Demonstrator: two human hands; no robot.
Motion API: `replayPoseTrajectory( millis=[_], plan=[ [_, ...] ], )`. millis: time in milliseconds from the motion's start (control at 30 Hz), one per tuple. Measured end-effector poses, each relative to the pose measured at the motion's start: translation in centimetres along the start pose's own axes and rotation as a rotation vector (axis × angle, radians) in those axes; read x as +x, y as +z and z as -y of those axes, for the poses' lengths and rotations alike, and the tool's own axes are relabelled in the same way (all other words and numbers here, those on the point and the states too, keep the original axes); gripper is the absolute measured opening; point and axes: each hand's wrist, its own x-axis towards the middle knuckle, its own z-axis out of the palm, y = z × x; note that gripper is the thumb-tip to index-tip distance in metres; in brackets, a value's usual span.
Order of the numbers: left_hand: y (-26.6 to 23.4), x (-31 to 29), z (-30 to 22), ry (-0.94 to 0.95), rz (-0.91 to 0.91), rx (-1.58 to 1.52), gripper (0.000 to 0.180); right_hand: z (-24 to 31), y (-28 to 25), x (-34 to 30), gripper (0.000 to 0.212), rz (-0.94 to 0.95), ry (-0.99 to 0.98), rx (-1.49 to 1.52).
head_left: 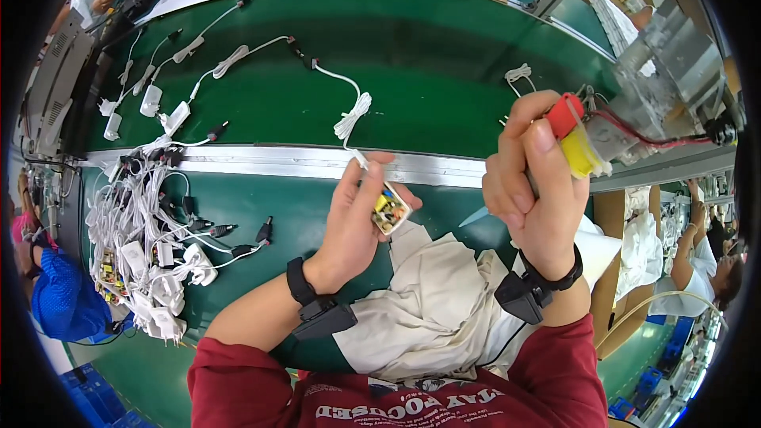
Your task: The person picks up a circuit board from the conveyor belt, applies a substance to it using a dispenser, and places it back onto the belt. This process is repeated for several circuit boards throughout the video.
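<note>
Green conveyor belt (428, 55) fills the upper half of the view, a metal rail (269, 162) along its near edge, a second green surface (238, 214) below it. White adapters with coiled leads (353, 115) lie scattered across the belt. To the person's left, a heap of white adapters and cables (147, 246) sits on the near surface, well apart from both hands. A cream cloth (432, 301) covers the lap area between the forearms.

Left hand (353, 218) raised over the near surface, fingers closed around a small open adapter shell (391, 210) with yellow parts showing inside; the piece sits at the fingertips, thumb side up, its white cable (349, 123) running up over the rail onto the belt.

Right hand (535, 190) higher and to the right, fist clenched on a tool with a red and yellow clip head (575, 135) that pokes out above the thumb; red and black wires (658, 139) run off to a clear fixture (658, 87) at the right.

Shell and tool head apart, not touching.

Black wrist straps (301, 281) on both arms. Other workers visible at the far left and right edges
</note>
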Motion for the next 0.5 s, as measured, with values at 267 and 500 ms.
replayPoseTrajectory(
  millis=[267,500],
  plan=[
    [1.5,-0.8,0.5,-0.194,0.074,-0.127,0.030,-0.3,-0.5,0.0,0.019,0.031,-0.005,0.091],
    [1.5,-1.7,2.5,-0.391,0.423,0.085,0.039,-1.4,0.0,-0.3,0.019,0.074,0.021,0.204]
  ],
)
